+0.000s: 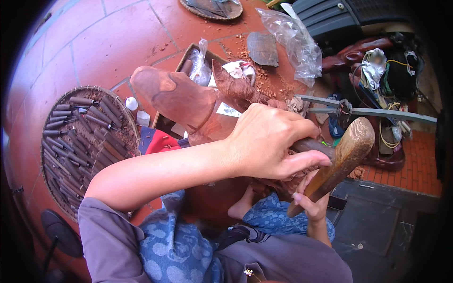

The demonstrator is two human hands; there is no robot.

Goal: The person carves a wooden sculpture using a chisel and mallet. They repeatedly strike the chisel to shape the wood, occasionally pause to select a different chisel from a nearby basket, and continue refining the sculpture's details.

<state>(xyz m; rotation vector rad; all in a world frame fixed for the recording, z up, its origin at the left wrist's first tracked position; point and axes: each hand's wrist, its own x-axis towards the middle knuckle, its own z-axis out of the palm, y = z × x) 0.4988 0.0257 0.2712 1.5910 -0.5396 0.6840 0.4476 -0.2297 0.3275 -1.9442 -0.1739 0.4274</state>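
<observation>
Round basket (87, 88) on tiled floor (113, 42)

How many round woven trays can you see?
2: the left tray, full of dark-handled tools, and the top tray, partly cut off by the picture's edge. More could be hidden.

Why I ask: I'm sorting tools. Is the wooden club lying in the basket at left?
No, the right hand holds the wooden club, apart from the basket of dark-handled tools.
</observation>
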